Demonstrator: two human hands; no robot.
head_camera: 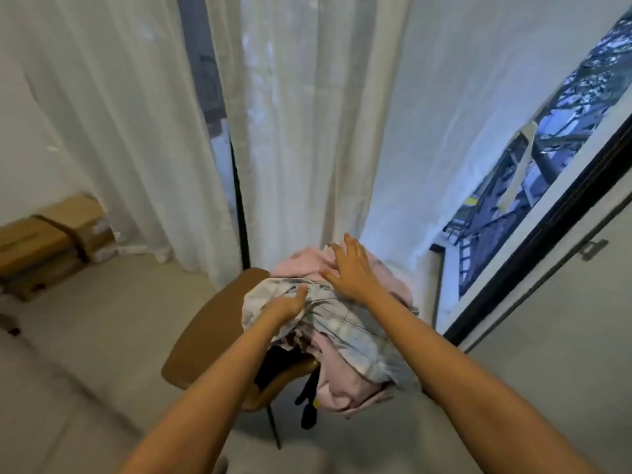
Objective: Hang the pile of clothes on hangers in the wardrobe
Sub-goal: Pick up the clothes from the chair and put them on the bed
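the pile of clothes lay heaped on the brown chair, seemingly all still to hang; the left hand gripped the checked garment on top; the right hand spread open over the pile; no hanger or wardrobe showed.

Cool, dim daylight enters through the window and glows through the sheer curtains beside it. The whole frame is soft with motion blur, and straight lines bow toward the edges.

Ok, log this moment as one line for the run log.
clothes pile on brown chair | left hand grips checked garment | right hand open over pink garment
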